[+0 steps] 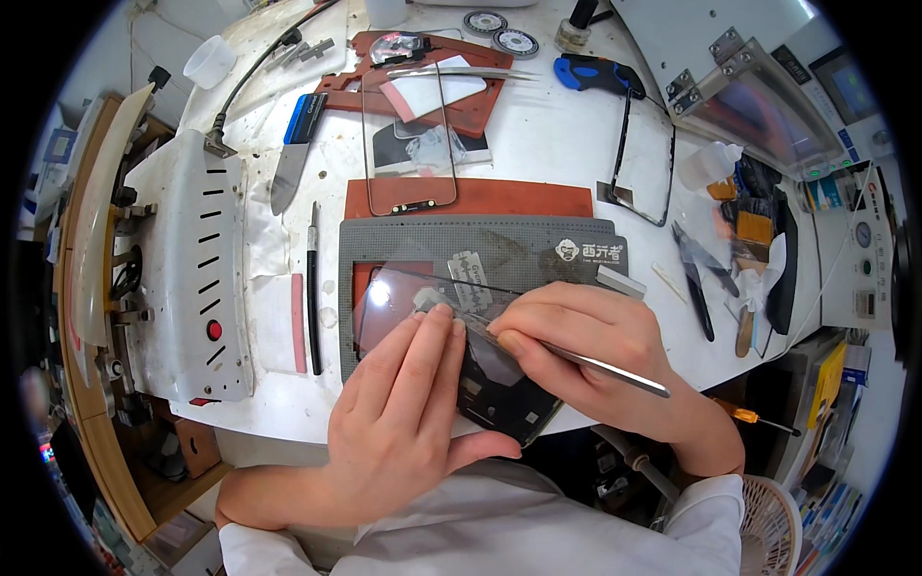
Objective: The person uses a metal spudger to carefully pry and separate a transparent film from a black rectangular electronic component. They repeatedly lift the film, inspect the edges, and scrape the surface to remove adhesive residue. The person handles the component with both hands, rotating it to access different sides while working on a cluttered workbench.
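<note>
A dark phone part with a glossy glass face (499, 396) lies slantwise on the grey work mat (600, 272). My left hand (394, 398) rests over it, fingers straight and close together, thumb stretched toward its lower end. The left fingertips touch a small whitish piece (429, 297) on the glass. Pinched in my right hand (591, 346) is a slim metal tool (615, 370), slanting down to the left; its tip meets the phone part beside my left fingertips, and its exact kind is unclear. A razor blade (470, 278) lies flat just beyond the fingers.
Left of the mat lie a black craft knife (312, 288) and a wider blade with a blue handle (296, 149). Thin phone frames (455, 158) and tweezers (461, 73) lie beyond. A slotted white machine (197, 278) stands left; brushes (754, 228) and pointed tools (693, 278) lie right.
</note>
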A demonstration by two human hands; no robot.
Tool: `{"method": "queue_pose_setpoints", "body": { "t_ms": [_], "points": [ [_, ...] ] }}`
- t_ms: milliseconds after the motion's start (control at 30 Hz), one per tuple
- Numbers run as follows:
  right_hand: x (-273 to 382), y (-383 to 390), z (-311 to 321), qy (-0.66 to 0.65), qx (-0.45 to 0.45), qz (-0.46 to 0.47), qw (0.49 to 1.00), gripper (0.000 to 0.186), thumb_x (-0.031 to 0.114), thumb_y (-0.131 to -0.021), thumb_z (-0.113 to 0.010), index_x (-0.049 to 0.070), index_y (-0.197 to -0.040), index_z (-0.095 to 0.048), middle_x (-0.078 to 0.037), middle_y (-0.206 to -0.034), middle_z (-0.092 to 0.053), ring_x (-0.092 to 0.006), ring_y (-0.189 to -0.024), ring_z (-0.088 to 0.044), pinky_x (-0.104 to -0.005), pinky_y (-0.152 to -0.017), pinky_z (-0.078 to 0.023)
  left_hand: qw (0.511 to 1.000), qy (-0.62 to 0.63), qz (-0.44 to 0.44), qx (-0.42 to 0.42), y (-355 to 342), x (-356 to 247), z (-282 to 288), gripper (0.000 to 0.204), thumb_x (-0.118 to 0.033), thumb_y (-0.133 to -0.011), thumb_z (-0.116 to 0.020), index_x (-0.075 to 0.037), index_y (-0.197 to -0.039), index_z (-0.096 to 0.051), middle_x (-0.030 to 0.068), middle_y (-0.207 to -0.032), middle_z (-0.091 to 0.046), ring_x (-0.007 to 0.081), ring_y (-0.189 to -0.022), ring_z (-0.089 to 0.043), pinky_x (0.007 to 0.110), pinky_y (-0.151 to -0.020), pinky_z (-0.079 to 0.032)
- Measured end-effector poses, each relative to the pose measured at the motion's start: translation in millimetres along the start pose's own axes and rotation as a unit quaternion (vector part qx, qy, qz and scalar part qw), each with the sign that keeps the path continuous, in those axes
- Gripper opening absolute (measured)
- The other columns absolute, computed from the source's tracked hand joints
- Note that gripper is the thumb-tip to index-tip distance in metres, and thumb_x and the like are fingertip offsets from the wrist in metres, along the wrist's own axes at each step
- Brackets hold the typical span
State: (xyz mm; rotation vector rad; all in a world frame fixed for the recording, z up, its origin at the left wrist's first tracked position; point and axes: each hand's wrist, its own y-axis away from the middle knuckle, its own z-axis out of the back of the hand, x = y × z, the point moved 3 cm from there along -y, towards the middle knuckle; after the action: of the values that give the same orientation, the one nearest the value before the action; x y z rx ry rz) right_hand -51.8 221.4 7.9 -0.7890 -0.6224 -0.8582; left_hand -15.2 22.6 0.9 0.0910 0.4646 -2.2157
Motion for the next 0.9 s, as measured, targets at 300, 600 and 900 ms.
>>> {"method": "queue_pose_setpoints", "body": {
  "t_ms": [300,600,900],
  "points": [
    [-0.8,-2.5,-3.7,-0.010,0.000,-0.008,1.000,0.012,0.000,-0.091,-0.076,-0.001,-0.102,-0.073,-0.012,-0.093,-0.071,-0.0301,-0.079,-0.071,-0.0375,-0.068,-0.057,0.998,0.027,-0.061,0.008,8.5,3.9,-2.3,0.088,-0.076,-0.090,-0.059,0.002,-0.127,-0.074,0.0193,-0.135,-0.066,0.0381,-0.122,-0.064,0.047,-0.099,-0.056],
    [0.4,-2.0,-1.8,-0.006,0.010,-0.012,1.000,0.013,0.001,-0.091,-0.076,-0.001,-0.104,-0.073,-0.013,-0.096,-0.072,-0.0308,-0.082,-0.072,-0.0383,-0.070,-0.058,0.998,0.020,-0.059,0.018,7.5,2.5,-1.4,0.088,-0.075,-0.088,-0.061,0.003,-0.127,-0.074,0.0193,-0.136,-0.065,0.0372,-0.121,-0.064,0.046,-0.098,-0.057],
    [-0.8,2.8,1.3,-0.002,0.018,-0.010,1.000,0.014,0.003,-0.093,-0.075,-0.001,-0.106,-0.072,-0.014,-0.098,-0.072,-0.0320,-0.085,-0.072,-0.0393,-0.072,-0.058,0.998,0.018,-0.058,0.023,7.0,2.1,-1.2,0.089,-0.076,-0.087,-0.061,0.003,-0.127,-0.074,0.0187,-0.137,-0.065,0.0373,-0.122,-0.063,0.046,-0.098,-0.057]
  ]
}}
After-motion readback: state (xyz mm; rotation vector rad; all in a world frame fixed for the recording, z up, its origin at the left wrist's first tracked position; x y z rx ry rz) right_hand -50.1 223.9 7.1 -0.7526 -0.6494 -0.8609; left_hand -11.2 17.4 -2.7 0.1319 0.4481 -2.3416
